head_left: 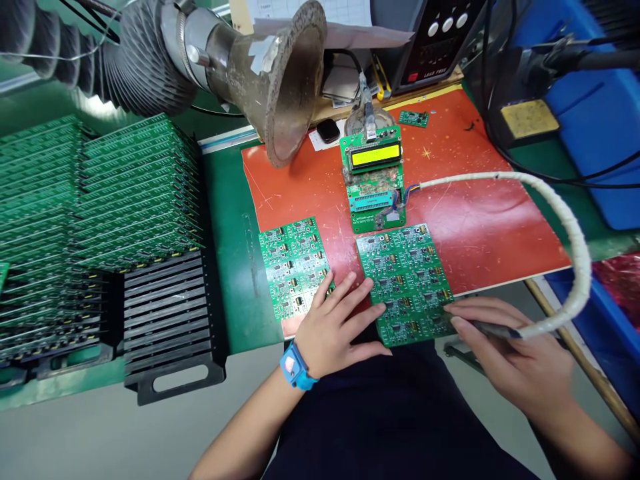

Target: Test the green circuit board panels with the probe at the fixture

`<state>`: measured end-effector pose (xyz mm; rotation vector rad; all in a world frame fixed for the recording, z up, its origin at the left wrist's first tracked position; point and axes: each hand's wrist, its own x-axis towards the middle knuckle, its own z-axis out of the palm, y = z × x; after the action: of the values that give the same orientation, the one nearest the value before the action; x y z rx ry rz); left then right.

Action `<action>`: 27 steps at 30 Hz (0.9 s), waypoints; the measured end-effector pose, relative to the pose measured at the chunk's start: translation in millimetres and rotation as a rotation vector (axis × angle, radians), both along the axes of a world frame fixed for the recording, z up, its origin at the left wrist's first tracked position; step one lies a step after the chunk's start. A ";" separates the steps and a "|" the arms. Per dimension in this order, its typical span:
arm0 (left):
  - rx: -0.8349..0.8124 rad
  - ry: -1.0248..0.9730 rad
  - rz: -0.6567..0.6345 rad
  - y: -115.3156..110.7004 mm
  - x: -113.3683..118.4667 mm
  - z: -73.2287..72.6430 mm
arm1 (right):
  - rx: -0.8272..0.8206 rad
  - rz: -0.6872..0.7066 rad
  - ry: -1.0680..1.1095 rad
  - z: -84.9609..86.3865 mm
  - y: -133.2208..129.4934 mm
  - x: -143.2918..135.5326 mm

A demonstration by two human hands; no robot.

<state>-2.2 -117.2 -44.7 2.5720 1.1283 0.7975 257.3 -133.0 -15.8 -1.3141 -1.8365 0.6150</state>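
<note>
Circuit panel (406,283) number one lies at the near side of the red mat (480,230), right in front of me, far edge just beside the tester board (357,217) with its glowing yellow screen. My right hand (530,363) pinches a dark probe (493,329) over the panel's near right corner (can't tell if the tip actually touches). My left hand (333,333) is spread wide, gripping nothing, fingertips at the panel's left edge and its little finger overlapping the second panel (295,270).

Clutter-wise: the probe's white cable (575,240) loops over the mat's right side, and a grimy fume funnel (245,70) hangs over the far left. On the left, green boards (135,193) stand packed in rows by a slotted black rack (165,307). Far side has a small loose board (414,119) and a LEAD FREE unit (435,47); a yellow sponge (530,119) and blue bin (620,193) are off right.
</note>
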 end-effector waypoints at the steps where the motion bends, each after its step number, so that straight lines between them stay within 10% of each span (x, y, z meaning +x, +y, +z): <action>1: 0.003 0.000 0.000 -0.1 0.0 -0.2 | 0.003 0.002 0.001 -0.1 0.0 0.0; 27: -0.005 0.017 0.003 -0.5 -1.1 0.0 | 0.027 -0.013 -0.033 -1.2 -1.1 2.8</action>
<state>-3.3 -117.7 -44.7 2.5788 1.1372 0.7740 260.1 -134.1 -17.0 -1.3247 -1.8548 0.5624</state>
